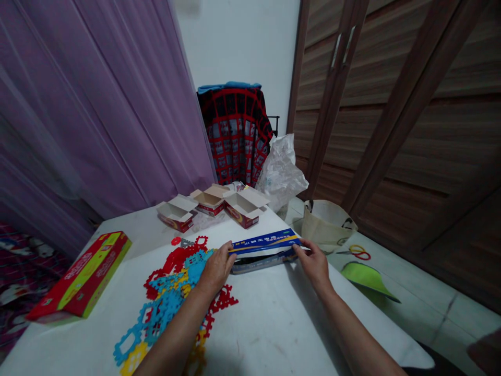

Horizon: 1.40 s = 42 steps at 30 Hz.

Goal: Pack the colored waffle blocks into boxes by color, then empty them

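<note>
A long blue box (266, 244) with yellow stripe and white print lies on the white table (274, 324). My left hand (216, 269) grips its left end, fingers curled over the edge. My right hand (313, 263) holds its right end, fingers closed on the corner. Under my left forearm lies a heap of flat red, blue and yellow plastic puzzle pieces (172, 297).
A red and yellow box (84, 274) lies at the table's left edge. Three small open cartons (213, 206) stand at the far side. Beyond are a plastic bag (279, 175), a checked cloth on a chair (235, 133), a tote bag (326, 224) and a green visor (366, 277) on the floor.
</note>
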### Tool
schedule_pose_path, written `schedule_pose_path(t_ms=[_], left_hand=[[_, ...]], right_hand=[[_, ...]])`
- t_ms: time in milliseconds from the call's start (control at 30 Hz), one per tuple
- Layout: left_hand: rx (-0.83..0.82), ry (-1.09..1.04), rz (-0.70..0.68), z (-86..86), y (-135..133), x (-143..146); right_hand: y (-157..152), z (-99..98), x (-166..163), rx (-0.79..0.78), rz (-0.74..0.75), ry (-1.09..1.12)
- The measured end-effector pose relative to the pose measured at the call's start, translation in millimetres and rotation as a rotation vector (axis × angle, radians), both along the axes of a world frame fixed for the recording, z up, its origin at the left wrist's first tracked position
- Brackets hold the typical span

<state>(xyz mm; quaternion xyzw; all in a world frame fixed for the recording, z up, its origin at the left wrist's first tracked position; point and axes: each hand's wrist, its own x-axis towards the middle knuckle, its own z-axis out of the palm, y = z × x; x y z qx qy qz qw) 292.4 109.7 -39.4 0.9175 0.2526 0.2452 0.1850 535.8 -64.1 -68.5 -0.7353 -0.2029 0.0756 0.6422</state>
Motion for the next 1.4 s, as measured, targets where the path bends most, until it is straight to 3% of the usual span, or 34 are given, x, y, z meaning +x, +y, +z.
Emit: schedule_pose_path(t_ms=[133,433,567,800,1033,1167,1400], left_hand=[[0.045,-0.005,-0.014,-4.4,-1,-1],[0.109,0.012,0.042,-8.1,-4,7],[0.141,0.033,0.03,-9.5,-5,8],[0.191,0.069,0.007,-9.0,0,5],[0.204,0.083,-0.053,-8.5,2,6],[0.198,0.085,-0.047,-9.9,1,7],[0.152,0.077,-0.029,-1.6,-3,10]], right_hand=[[1,5.6,3,0.025,-0.015,-0.005],[-4,23.2,-4,0.189,0.166,0.384],[-4,24.3,-2,0.13,0.141,0.463],[-6,30.6,7,0.023,0.152,0.396],[-6,31.0,20,-0.067,0.268,0.285],[-2,28.3,27,-0.086,0.275,0.214],[-3,41.9,30,-0.043,0.399,0.23]])
